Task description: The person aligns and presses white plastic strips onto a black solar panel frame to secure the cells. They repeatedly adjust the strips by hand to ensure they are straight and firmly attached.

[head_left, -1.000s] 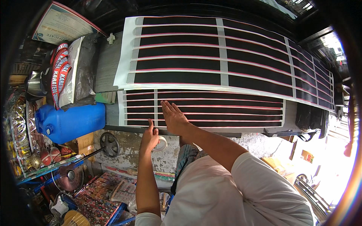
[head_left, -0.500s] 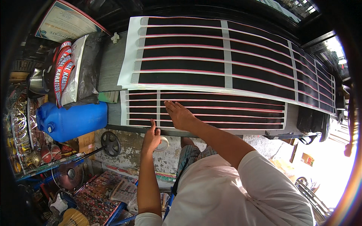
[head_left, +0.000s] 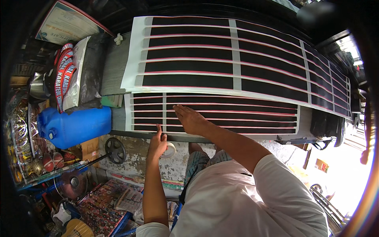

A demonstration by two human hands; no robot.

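Note:
A small sheet (head_left: 221, 114) printed with long black strips and thin red and white lines lies along the near side of the grey table. My right hand (head_left: 191, 119) rests flat on it, fingers stretched together toward the left. At the sheet's near edge, my left hand (head_left: 158, 145) holds a roll of tape (head_left: 169, 150) against its palm side, and its index finger reaches onto the sheet's edge. The fingers around the roll are partly hidden. Just beyond, a stack of larger sheets (head_left: 189, 55) with wider black bands overlaps the small sheet's far edge.
Left of the sheets stand a blue plastic jug (head_left: 79, 125) and a plastic-wrapped package (head_left: 85, 75) with red lettered ribbons (head_left: 64, 75). A framed certificate (head_left: 67, 23) leans behind them. Below the table are a black handwheel (head_left: 116, 150) and a fan (head_left: 75, 182).
The whole view has shifted very slightly. Both hands keep nearly the same places on the small sheet, with the tape roll still at the left hand.

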